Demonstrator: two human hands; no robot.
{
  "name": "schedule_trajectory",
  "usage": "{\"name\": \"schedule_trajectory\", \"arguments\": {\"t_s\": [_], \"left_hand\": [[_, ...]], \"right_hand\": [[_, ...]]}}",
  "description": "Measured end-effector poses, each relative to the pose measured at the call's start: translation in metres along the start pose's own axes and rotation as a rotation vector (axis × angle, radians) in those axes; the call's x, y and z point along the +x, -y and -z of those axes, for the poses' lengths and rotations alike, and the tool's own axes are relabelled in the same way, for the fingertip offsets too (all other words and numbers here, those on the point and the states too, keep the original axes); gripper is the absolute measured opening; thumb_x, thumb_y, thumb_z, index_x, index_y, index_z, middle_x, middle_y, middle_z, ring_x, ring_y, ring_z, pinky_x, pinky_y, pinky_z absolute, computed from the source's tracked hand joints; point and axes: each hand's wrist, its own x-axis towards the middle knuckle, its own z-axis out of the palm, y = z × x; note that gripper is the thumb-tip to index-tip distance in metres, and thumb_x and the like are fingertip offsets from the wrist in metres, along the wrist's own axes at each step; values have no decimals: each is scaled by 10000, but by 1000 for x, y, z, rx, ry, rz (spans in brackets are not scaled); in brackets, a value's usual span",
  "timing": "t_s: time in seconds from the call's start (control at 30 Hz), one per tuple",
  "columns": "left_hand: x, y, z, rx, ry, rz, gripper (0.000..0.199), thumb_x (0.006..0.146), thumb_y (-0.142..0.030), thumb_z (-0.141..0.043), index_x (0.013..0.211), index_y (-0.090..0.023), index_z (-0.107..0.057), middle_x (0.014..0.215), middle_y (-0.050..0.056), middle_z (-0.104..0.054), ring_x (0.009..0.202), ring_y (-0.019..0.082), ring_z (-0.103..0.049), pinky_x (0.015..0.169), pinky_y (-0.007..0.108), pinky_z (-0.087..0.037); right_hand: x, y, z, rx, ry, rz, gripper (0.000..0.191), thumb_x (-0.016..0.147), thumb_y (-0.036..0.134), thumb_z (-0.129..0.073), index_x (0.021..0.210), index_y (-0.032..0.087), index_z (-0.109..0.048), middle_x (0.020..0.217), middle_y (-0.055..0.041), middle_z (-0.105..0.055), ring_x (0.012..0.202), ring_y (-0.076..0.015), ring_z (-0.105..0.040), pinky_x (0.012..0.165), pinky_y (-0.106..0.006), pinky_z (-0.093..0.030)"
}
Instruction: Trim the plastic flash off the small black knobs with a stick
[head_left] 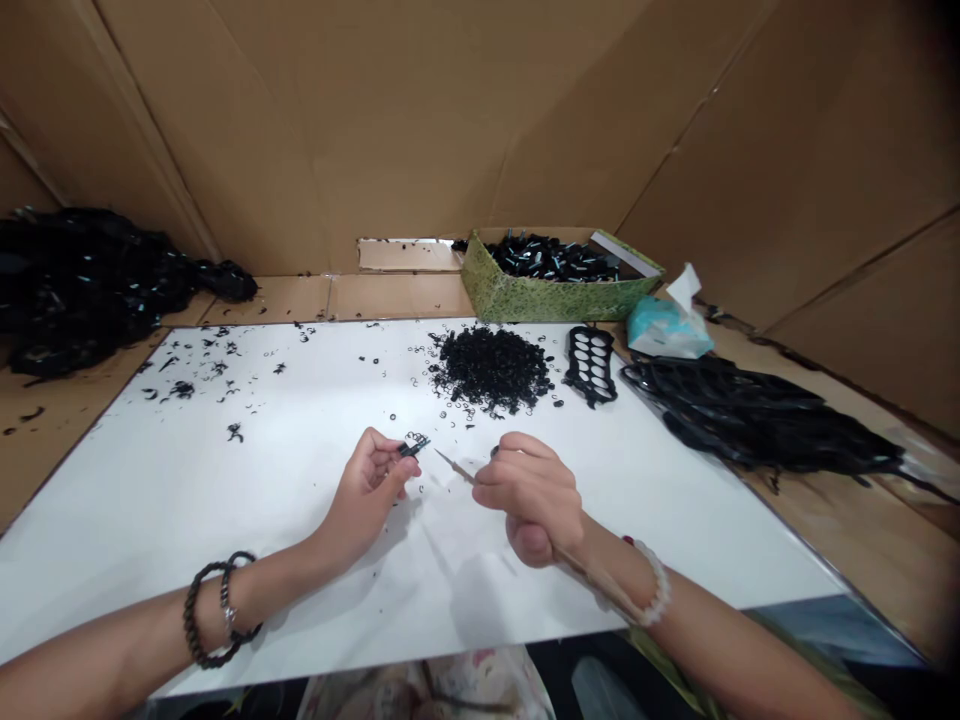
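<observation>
My left hand [373,482] is closed, pinching a small black part [409,449] between thumb and fingers. Tiny black rings or loops cluster at that part's far end. A slim pointed tool [454,467] is gripped in my right hand [531,497]. Its tip points left toward the black part, with a small gap between them; whether it is a blade or a pick I cannot make out. Another small dark item shows at my right fingers, mostly hidden. Beyond both hands lies a pile of small black rings [491,368] on the white tabletop [300,500].
A green patterned box [555,298] full of black pieces stands at the back. To its right are a tissue pack [667,328], a black perforated sheet [591,365] and stacked black sheets [765,415]. Black scraps [182,388] and a black plastic heap [97,285] lie left. Cardboard walls surround the table.
</observation>
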Motion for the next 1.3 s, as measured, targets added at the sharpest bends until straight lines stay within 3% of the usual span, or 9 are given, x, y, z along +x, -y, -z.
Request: {"name": "schedule_trajectory", "arguments": {"t_s": [0.3, 0.8, 1.03, 1.3], "left_hand": [[0, 1, 1, 5, 21, 1, 222, 796, -348, -560, 818, -218, -381, 725, -32, -567, 573, 82, -451, 538, 197, -358], [0, -2, -1, 34, 43, -12, 270, 789, -414, -555, 805, -219, -370, 656, -46, -479, 568, 92, -426, 522, 206, -322], [-4, 5, 2, 102, 209, -99, 207, 836, -378, -514, 857, -215, -389, 634, -57, -392, 559, 90, -358, 538, 221, -281], [-4, 5, 1, 70, 155, -36, 247, 813, -425, -527, 869, -224, -394, 696, -38, -453, 590, 102, -405, 546, 217, -311]], "right_hand": [[9, 4, -1, -57, 139, -3, 352, 924, 295, -215, 782, 178, -515, 534, -29, -532, 443, -136, -403, 479, -303, -296], [3, 2, -2, -70, 183, 2, 368, 924, 283, -208, 773, 187, -529, 544, -26, -525, 464, -143, -398, 506, -311, -309], [0, -3, -9, -104, 241, -40, 313, 925, 259, -245, 784, 177, -512, 558, -32, -550, 498, -149, -445, 528, -309, -321], [-5, -7, -7, -76, 93, -137, 287, 911, 241, -274, 804, 186, -535, 588, -29, -590, 519, -146, -519, 539, -311, -352]]}}
